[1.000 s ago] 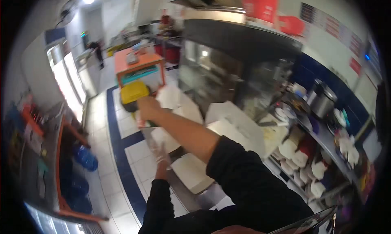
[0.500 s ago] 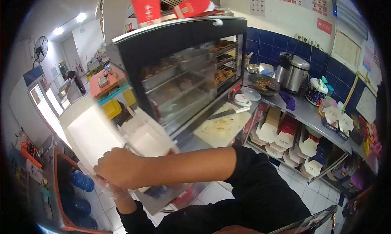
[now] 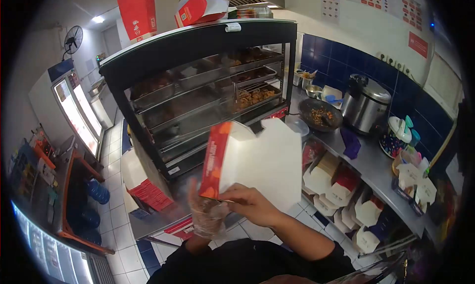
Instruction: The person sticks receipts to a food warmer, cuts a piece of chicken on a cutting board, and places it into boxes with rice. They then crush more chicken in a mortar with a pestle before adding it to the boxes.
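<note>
Now both hands pinch the lower edge of an unfolded takeaway box [image 3: 257, 160], the bare right hand [image 3: 250, 205] beside the gloved left hand [image 3: 208, 216]. At twelve o'clock the warming cabinet [image 3: 198, 86] stands just behind the box, with open floor at nine.

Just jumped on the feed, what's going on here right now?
A person stands at a food display warmer and holds a flat red-and-white takeaway box up in front of it. The bare right hand grips its lower edge; the left hand, in a clear plastic glove, supports it beside that. More folded boxes sit on the shelf under the steel counter.
</note>
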A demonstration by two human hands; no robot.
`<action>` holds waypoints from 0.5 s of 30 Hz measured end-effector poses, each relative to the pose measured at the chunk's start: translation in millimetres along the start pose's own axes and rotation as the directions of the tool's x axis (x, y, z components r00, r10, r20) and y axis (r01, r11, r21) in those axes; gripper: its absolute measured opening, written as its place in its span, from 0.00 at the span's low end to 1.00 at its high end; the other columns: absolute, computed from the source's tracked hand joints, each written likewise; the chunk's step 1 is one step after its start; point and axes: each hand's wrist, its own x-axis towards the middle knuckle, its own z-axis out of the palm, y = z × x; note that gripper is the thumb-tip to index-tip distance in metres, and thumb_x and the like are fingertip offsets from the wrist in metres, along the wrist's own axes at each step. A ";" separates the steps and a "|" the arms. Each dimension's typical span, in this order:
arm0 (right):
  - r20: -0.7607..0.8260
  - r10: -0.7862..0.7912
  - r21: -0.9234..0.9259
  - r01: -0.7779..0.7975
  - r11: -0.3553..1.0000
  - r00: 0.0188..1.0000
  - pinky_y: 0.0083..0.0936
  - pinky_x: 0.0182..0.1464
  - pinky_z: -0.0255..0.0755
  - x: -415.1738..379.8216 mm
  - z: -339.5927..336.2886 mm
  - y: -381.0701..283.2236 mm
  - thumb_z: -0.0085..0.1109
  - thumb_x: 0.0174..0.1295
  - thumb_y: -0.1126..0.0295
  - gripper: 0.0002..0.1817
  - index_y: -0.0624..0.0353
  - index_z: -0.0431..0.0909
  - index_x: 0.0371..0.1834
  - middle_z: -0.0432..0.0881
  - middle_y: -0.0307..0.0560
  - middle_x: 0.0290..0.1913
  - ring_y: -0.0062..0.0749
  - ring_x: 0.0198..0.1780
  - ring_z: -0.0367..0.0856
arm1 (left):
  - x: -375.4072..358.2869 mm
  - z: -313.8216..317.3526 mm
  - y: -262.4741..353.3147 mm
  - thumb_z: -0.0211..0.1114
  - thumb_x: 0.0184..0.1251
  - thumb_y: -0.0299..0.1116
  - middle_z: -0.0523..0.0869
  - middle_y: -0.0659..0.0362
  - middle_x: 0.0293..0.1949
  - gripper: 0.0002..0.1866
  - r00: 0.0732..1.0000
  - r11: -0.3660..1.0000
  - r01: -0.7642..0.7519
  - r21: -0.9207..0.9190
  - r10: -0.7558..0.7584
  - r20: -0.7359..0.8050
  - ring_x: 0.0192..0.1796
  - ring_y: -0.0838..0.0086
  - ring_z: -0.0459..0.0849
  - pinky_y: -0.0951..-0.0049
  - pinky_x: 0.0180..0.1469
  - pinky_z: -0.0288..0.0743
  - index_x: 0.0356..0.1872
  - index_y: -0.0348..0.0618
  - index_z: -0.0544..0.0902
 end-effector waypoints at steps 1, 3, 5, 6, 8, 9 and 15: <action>-0.023 0.053 0.047 -0.052 0.998 0.998 0.20 0.50 0.68 -3.7 -19.6 3.6 0.55 0.62 0.80 0.15 0.62 0.79 0.51 0.74 0.41 0.46 0.25 0.49 0.73 | 4.3 14.0 -18.6 0.75 0.53 0.32 0.67 0.53 0.62 0.47 1.000 0.998 -0.027 0.049 0.026 0.009 0.61 0.67 0.70 0.65 0.61 0.69 0.70 0.48 0.53; -0.081 0.017 -0.004 -0.018 1.000 0.997 0.20 0.50 0.68 -7.3 -57.5 15.0 0.55 0.62 0.80 0.13 0.62 0.81 0.49 0.75 0.42 0.46 0.25 0.48 0.73 | 12.7 37.4 -62.9 0.70 0.60 0.34 0.72 0.54 0.58 0.38 1.000 0.985 -0.002 0.172 0.007 -0.028 0.59 0.70 0.71 0.68 0.58 0.70 0.68 0.44 0.59; -0.184 0.034 -0.073 -0.048 0.996 0.982 0.20 0.50 0.68 -8.4 -98.8 21.3 0.57 0.61 0.79 0.10 0.63 0.82 0.45 0.77 0.41 0.43 0.24 0.47 0.74 | 30.8 64.5 -101.3 0.69 0.61 0.35 0.73 0.54 0.56 0.34 0.999 0.990 0.041 0.137 -0.042 0.001 0.58 0.70 0.72 0.69 0.58 0.70 0.66 0.41 0.61; -0.233 0.036 -0.084 -0.057 0.995 0.972 0.19 0.50 0.68 -10.3 -122.0 26.5 0.57 0.62 0.79 0.09 0.64 0.82 0.44 0.77 0.41 0.42 0.24 0.47 0.74 | 40.8 80.0 -122.0 0.68 0.62 0.35 0.74 0.54 0.56 0.33 0.997 0.991 0.065 0.117 -0.068 0.021 0.58 0.70 0.72 0.69 0.57 0.70 0.65 0.40 0.63; -0.326 0.023 -0.110 -0.062 0.992 0.945 0.19 0.49 0.68 -10.1 -174.3 30.8 0.56 0.62 0.79 0.08 0.65 0.82 0.42 0.78 0.42 0.40 0.24 0.46 0.75 | 65.6 116.4 -177.0 0.67 0.63 0.34 0.76 0.55 0.53 0.28 0.998 0.998 0.061 0.027 -0.061 0.018 0.53 0.73 0.75 0.70 0.56 0.71 0.61 0.38 0.67; -0.337 -0.032 -0.243 -0.054 0.968 0.941 0.21 0.50 0.70 -10.6 -200.7 21.0 0.55 0.63 0.79 0.06 0.66 0.81 0.40 0.78 0.42 0.39 0.25 0.46 0.75 | 77.9 133.1 -201.3 0.66 0.63 0.33 0.76 0.54 0.52 0.27 0.998 0.993 0.036 0.110 -0.042 0.049 0.52 0.73 0.76 0.70 0.55 0.71 0.60 0.39 0.68; -0.697 -0.066 -0.360 -0.269 0.893 0.714 0.26 0.45 0.78 -41.6 -328.5 10.5 0.55 0.64 0.78 0.06 0.65 0.76 0.43 0.76 0.48 0.40 0.28 0.43 0.79 | 116.2 243.2 -315.5 0.68 0.55 0.31 0.80 0.56 0.47 0.28 0.962 0.900 0.022 0.436 -0.139 0.237 0.47 0.71 0.80 0.71 0.50 0.74 0.58 0.45 0.71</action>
